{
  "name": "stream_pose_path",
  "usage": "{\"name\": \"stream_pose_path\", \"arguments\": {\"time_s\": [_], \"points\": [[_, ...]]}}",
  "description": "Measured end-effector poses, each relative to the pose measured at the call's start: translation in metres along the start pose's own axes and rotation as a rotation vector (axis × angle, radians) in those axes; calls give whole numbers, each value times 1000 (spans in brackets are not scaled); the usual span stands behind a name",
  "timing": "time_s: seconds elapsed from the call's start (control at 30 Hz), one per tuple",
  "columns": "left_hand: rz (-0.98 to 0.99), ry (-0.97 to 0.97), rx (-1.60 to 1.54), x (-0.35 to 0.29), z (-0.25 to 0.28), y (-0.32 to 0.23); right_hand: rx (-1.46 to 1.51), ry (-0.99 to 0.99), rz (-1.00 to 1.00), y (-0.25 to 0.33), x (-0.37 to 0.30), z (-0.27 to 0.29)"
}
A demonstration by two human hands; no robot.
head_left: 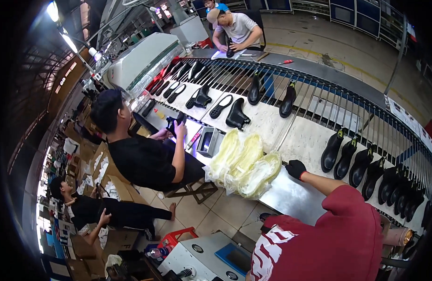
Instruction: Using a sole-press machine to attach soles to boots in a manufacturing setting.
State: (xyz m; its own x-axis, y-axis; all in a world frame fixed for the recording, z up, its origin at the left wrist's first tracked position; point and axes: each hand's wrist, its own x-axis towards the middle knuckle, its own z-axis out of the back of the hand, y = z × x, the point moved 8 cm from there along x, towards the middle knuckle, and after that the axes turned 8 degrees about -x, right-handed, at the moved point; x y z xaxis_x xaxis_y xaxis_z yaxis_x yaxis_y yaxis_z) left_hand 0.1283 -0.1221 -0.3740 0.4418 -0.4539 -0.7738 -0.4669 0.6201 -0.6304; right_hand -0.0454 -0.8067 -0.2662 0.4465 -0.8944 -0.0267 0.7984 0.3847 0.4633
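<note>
My right hand (pixel 296 169), in a black glove with a red cuff, reaches out from a dark red sleeve. It rests by the near edge of the roller conveyor, beside a bare metal tabletop (pixel 295 194). The dark glove hides how its fingers are bent, and no held thing shows. Just left of it lie pale yellow, elongated pieces (pixel 246 161) in thin clear plastic. Black ankle boots (pixel 331 152) stand in a row on the conveyor to the right of the hand. My left hand is out of view.
A co-worker in black (pixel 143 154) handles a black shoe part beside a grey box (pixel 209 142). Black boots and soles (pixel 220 107) lie along the conveyor (pixel 267 133). Another person (pixel 237 28) works across it. A grey machine (pixel 202 255) and red stool (pixel 176 239) stand below.
</note>
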Motion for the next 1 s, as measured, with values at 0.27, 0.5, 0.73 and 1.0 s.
{"name": "stream_pose_path", "arguments": {"time_s": [0.27,0.5,0.73,1.0], "points": [[-173,-183,129,107,-2,-128,-200,-163,-253,-65,240,108],[-314,-482,553,157,-25,-162,-135,-289,-508,-126,370,183],[-839,-1340,2682,169,-153,-97,-140,-117,-410,-146,458,136],[-856,-1417,2565,190,-115,-132,-166,-316,-404,-155,424,151]]}}
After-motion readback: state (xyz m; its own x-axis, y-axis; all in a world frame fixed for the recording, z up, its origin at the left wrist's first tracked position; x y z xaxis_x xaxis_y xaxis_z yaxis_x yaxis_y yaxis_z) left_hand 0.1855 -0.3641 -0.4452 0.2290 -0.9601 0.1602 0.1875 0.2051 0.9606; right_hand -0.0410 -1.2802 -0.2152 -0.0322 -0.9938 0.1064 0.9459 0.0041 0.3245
